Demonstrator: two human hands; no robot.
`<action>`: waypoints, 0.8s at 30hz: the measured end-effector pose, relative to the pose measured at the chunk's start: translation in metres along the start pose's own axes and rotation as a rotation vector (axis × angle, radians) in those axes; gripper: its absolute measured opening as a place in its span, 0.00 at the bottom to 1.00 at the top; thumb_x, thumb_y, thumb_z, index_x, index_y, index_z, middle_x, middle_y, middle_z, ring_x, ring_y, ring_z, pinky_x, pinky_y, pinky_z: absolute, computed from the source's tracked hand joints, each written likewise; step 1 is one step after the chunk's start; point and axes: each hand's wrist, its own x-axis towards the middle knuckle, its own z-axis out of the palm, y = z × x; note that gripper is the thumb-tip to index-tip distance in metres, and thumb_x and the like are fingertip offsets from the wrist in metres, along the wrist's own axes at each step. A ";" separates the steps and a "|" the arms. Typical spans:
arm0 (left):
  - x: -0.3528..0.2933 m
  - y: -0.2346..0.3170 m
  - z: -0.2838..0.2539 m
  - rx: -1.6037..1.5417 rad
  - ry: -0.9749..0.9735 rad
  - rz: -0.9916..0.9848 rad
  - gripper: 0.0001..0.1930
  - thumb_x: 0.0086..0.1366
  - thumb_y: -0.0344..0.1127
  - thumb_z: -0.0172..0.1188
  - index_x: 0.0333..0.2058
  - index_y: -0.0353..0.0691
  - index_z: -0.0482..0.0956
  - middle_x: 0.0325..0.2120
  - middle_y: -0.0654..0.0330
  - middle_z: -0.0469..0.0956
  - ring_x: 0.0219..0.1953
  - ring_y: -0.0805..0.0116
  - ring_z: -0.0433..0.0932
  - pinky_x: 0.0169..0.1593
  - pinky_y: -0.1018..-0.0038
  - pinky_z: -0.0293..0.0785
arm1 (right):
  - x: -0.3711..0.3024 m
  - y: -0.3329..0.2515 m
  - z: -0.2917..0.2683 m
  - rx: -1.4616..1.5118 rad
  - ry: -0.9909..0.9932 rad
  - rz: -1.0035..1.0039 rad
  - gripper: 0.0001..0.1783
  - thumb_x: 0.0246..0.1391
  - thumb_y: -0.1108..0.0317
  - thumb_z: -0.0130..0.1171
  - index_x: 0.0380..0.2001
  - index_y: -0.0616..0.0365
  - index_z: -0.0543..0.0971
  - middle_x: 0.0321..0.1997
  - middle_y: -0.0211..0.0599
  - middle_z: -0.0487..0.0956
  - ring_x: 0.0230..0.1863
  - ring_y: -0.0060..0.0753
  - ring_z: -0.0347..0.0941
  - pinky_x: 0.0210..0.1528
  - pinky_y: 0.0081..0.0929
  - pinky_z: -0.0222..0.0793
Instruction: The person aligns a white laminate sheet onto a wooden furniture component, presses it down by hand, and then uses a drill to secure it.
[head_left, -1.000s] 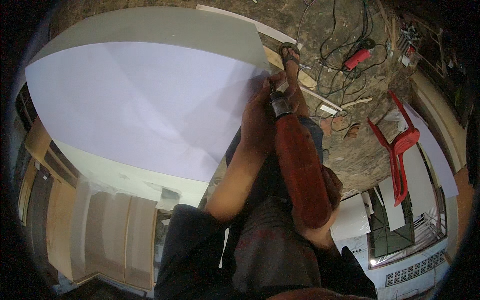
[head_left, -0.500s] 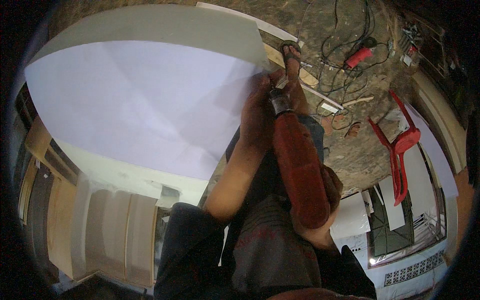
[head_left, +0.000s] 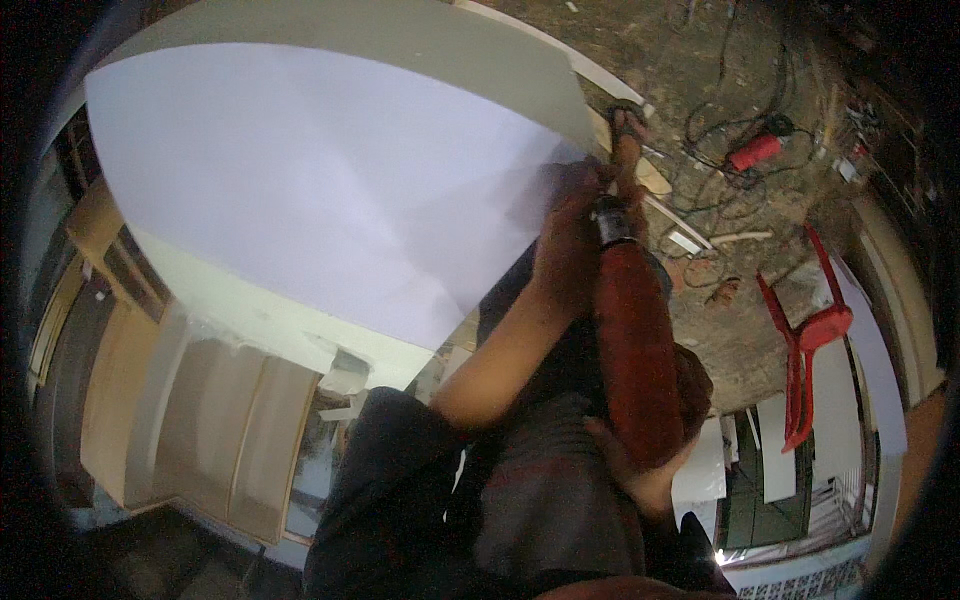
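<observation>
A long red power drill (head_left: pixel 635 340) with a metal chuck (head_left: pixel 612 220) lies lengthwise in front of my body, its front end at the corner of a large white board (head_left: pixel 300 190). My right hand (head_left: pixel 692 400) is closed around the drill's rear part from the right, partly hidden beneath it. Close beside the chuck, my left hand (head_left: pixel 568 245) rests at the board's edge with its fingers curled in. What those fingers hold is dark and blurred. A grey-green surface (head_left: pixel 400 35) shows along the board's far side.
A red corded tool (head_left: pixel 755 152) lies among tangled black cables on the dirt floor. To the right is a red plastic chair (head_left: pixel 822 325). Wood strips (head_left: pixel 560 45) lie near a sandalled foot (head_left: pixel 628 125). Brown panels (head_left: pixel 215 430) stand at the lower left.
The view has shifted, so the board, floor and chair all sit differently in it. Both hands and the drill appear farther right, still at the board's corner.
</observation>
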 end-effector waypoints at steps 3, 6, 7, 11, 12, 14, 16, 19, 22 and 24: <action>-0.005 0.003 -0.004 -0.362 -0.158 -0.064 0.20 0.68 0.38 0.43 0.56 0.40 0.59 0.51 0.59 0.69 0.46 0.62 0.74 0.39 0.66 0.78 | -0.002 -0.013 -0.009 -0.079 -0.053 0.202 0.49 0.32 0.62 0.70 0.56 0.61 0.54 0.55 0.49 0.62 0.58 0.48 0.58 0.59 0.45 0.54; -0.006 0.010 0.010 -0.532 -0.046 -0.151 0.15 0.68 0.39 0.41 0.49 0.38 0.66 0.35 0.57 0.72 0.35 0.63 0.73 0.41 0.66 0.71 | 0.008 -0.016 -0.017 -0.195 -0.097 0.079 0.47 0.32 0.65 0.69 0.55 0.62 0.54 0.55 0.49 0.61 0.58 0.47 0.58 0.59 0.45 0.54; -0.006 0.011 0.011 -0.510 -0.012 -0.151 0.15 0.68 0.39 0.41 0.48 0.38 0.66 0.34 0.57 0.72 0.35 0.63 0.73 0.41 0.65 0.70 | 0.012 -0.020 -0.019 -0.205 -0.098 0.061 0.46 0.32 0.65 0.69 0.54 0.62 0.54 0.54 0.49 0.61 0.58 0.47 0.57 0.59 0.45 0.54; -0.003 0.014 0.011 -0.521 -0.063 -0.163 0.15 0.69 0.40 0.40 0.48 0.37 0.66 0.33 0.58 0.72 0.35 0.63 0.72 0.43 0.66 0.69 | 0.015 -0.020 -0.021 -0.156 -0.059 -0.006 0.42 0.32 0.67 0.68 0.51 0.62 0.56 0.53 0.49 0.61 0.57 0.46 0.57 0.58 0.44 0.52; -0.002 0.013 0.010 -0.527 -0.126 -0.148 0.15 0.69 0.40 0.40 0.47 0.37 0.66 0.33 0.59 0.72 0.35 0.63 0.72 0.43 0.66 0.69 | 0.013 -0.016 -0.021 -0.122 -0.037 -0.020 0.42 0.32 0.68 0.68 0.51 0.62 0.57 0.52 0.49 0.61 0.56 0.46 0.57 0.58 0.44 0.51; 0.001 0.013 0.007 -0.534 -0.254 -0.111 0.15 0.69 0.40 0.39 0.47 0.36 0.67 0.32 0.59 0.72 0.35 0.63 0.72 0.43 0.67 0.69 | 0.011 -0.012 -0.019 -0.073 -0.018 -0.021 0.41 0.32 0.68 0.67 0.50 0.61 0.57 0.51 0.49 0.61 0.56 0.45 0.57 0.58 0.44 0.50; 0.000 0.013 0.009 -0.456 -0.100 -0.156 0.15 0.70 0.40 0.38 0.46 0.36 0.67 0.32 0.59 0.72 0.36 0.63 0.72 0.44 0.67 0.69 | 0.011 -0.011 -0.019 -0.070 -0.013 -0.017 0.40 0.32 0.68 0.67 0.49 0.61 0.58 0.51 0.49 0.61 0.55 0.44 0.57 0.58 0.44 0.50; -0.001 0.014 0.015 -0.418 0.047 -0.179 0.16 0.70 0.40 0.38 0.47 0.36 0.67 0.34 0.58 0.72 0.37 0.62 0.72 0.44 0.66 0.69 | 0.012 -0.011 -0.021 -0.114 -0.022 -0.017 0.41 0.30 0.69 0.68 0.50 0.61 0.57 0.51 0.48 0.61 0.55 0.45 0.57 0.58 0.44 0.50; 0.000 0.014 0.012 -0.440 0.041 -0.180 0.16 0.70 0.40 0.38 0.48 0.36 0.66 0.35 0.56 0.73 0.37 0.62 0.73 0.45 0.65 0.70 | 0.011 -0.010 -0.023 -0.118 -0.022 -0.041 0.42 0.29 0.69 0.68 0.50 0.60 0.58 0.51 0.48 0.62 0.55 0.45 0.57 0.57 0.44 0.51; 0.000 0.012 0.009 -0.460 0.027 -0.184 0.16 0.70 0.40 0.38 0.49 0.36 0.66 0.36 0.56 0.73 0.38 0.62 0.73 0.45 0.64 0.70 | 0.011 -0.010 -0.024 -0.130 -0.025 -0.045 0.43 0.28 0.70 0.69 0.50 0.60 0.58 0.51 0.47 0.62 0.55 0.45 0.57 0.57 0.44 0.51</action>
